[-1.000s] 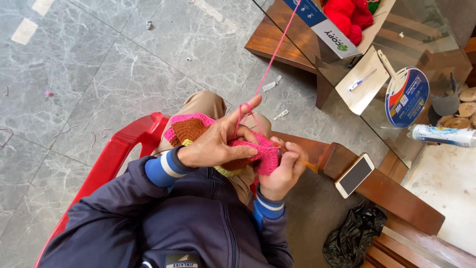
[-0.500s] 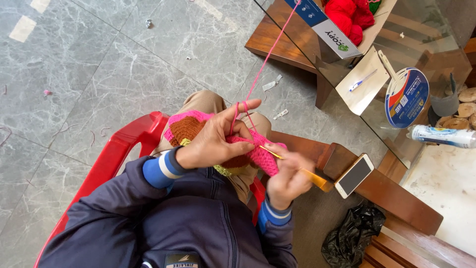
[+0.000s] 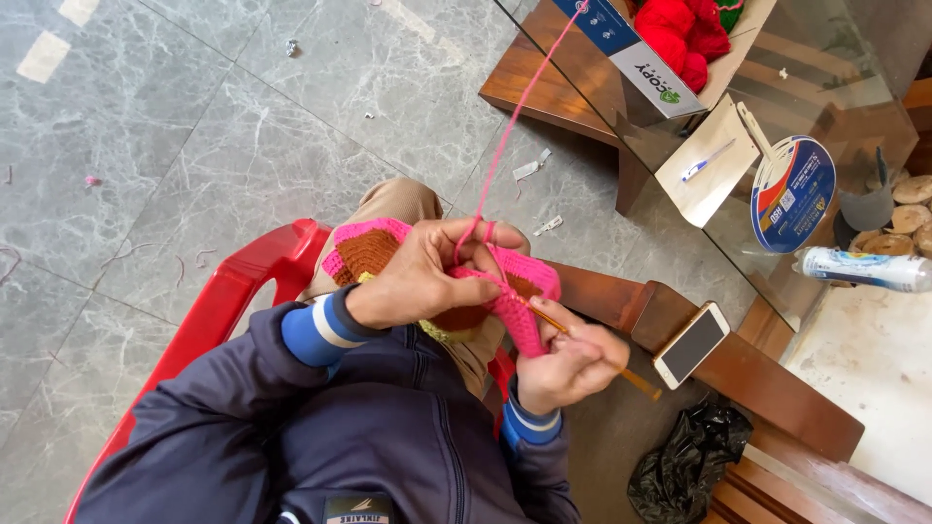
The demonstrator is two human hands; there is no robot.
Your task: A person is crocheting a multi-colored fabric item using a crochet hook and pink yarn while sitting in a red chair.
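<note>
My left hand (image 3: 427, 277) grips a crocheted piece (image 3: 369, 250) of pink, brown and yellow yarn resting on my lap. A pink yarn strand (image 3: 515, 107) runs over its fingers and up to a cardboard box (image 3: 650, 68) holding red yarn balls (image 3: 684, 34). My right hand (image 3: 568, 364) holds an orange crochet hook (image 3: 592, 349) whose tip is in the pink edge of the piece. Both hands are close together above my knee.
I sit on a red plastic chair (image 3: 233, 301) over a grey marble floor. A glass-topped wooden table (image 3: 592, 92) at the right carries the box, a paper card, a round fan and a bottle (image 3: 859, 269). A phone (image 3: 691, 343) lies on a wooden bench; a black bag (image 3: 684, 466) sits below.
My right hand drew away to the lower right with the hook, then came back toward the pink edge. The left hand stayed holding the piece.
</note>
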